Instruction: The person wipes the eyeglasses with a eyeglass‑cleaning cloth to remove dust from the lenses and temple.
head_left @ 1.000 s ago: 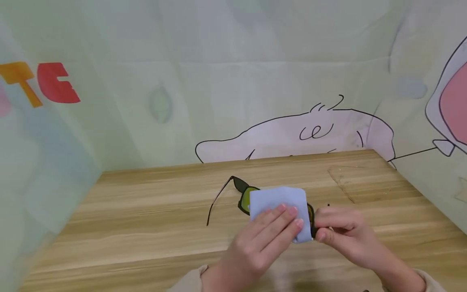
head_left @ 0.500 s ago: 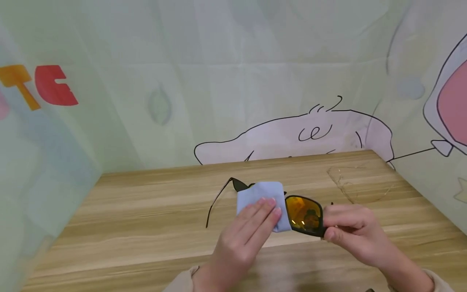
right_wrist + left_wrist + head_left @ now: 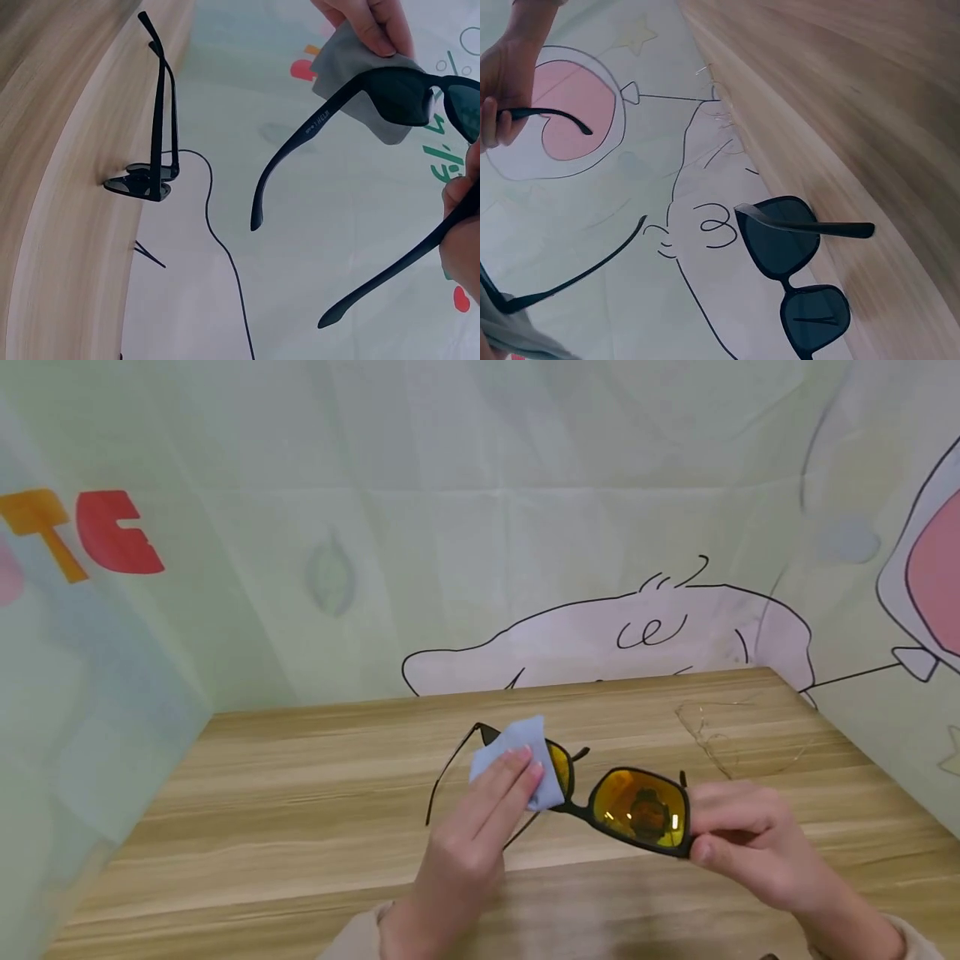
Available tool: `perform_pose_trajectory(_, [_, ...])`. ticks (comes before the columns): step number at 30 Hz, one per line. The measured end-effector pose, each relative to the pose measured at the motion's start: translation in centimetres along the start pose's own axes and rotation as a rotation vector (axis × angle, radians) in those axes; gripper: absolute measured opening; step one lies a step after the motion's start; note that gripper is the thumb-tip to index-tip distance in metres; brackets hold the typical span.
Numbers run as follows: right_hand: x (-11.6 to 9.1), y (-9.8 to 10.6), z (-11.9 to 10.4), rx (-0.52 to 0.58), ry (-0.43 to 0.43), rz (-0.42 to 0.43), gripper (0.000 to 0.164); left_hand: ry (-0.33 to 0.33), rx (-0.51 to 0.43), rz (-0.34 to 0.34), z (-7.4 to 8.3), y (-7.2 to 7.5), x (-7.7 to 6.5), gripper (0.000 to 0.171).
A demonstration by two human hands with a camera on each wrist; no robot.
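My right hand grips black-framed sunglasses with orange mirrored lenses at their right hinge, lenses facing me. A light blue cloth is folded over the far left lens. My left hand pinches that lens through the cloth, its fingers flat on the front; in the right wrist view the grey-looking cloth also shows behind the lens, under the thumb. Both temples of the held pair stick out. Behind the left hand, a second pair of dark sunglasses stands on the table, mostly covered in the head view.
Thin wire-framed glasses lie at the back right of the wooden table. A printed fabric sheet hangs behind the table and along both sides. A small dark object pokes in at the bottom edge.
My left hand and the cloth have slid left along the sunglasses, uncovering the right lens, the bridge and part of the left lens. My right hand has shifted slightly right, still gripping the hinge.
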State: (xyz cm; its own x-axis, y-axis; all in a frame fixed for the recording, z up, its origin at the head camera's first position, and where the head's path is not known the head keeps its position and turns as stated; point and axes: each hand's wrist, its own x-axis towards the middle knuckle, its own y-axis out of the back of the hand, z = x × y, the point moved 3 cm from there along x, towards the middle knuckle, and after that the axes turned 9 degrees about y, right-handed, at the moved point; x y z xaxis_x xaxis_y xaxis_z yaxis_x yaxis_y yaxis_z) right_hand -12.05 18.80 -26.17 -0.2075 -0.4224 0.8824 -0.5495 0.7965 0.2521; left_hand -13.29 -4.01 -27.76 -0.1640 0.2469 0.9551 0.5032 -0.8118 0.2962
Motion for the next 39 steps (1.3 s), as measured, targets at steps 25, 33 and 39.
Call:
perform_pose_trajectory(25, [0.7,-0.6,0.0,-0.021,0.042,-0.013,0.023,-0.107,0.039,0.047,1.7,-1.7,1.3,0.024])
perform_pose_trajectory(33, [0.5,-0.6,0.0,-0.006,0.021,0.008,0.023,-0.198,0.073,0.051,1.6,-1.4,1.2,0.022])
perform_pose_trajectory(39, [0.7,-0.5,0.0,-0.030,0.035,0.018,0.022,-0.195,0.043,0.003,1.2,-1.0,0.7,0.022])
